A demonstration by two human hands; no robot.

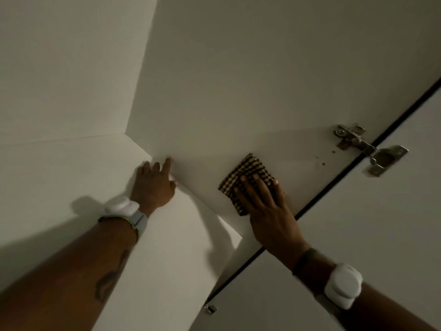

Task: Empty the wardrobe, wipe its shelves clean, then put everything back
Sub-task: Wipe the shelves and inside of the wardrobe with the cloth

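Observation:
I am looking into a bare white wardrobe compartment. My right hand (265,204) lies flat, fingers straight, pressing a folded brown-and-cream checked cloth (243,175) against the wardrobe's right side panel (238,91). My left hand (154,181) rests on the white shelf (71,182) near the inner corner, its fingertips touching the foot of the side panel. The left hand holds nothing. Part of the cloth is hidden under my right fingers.
A metal door hinge (367,146) is fixed to the side panel to the right of the cloth, with a few dark specks beside it. The white door (370,235) stands open to the right. A smaller metal fitting (210,308) shows at the bottom.

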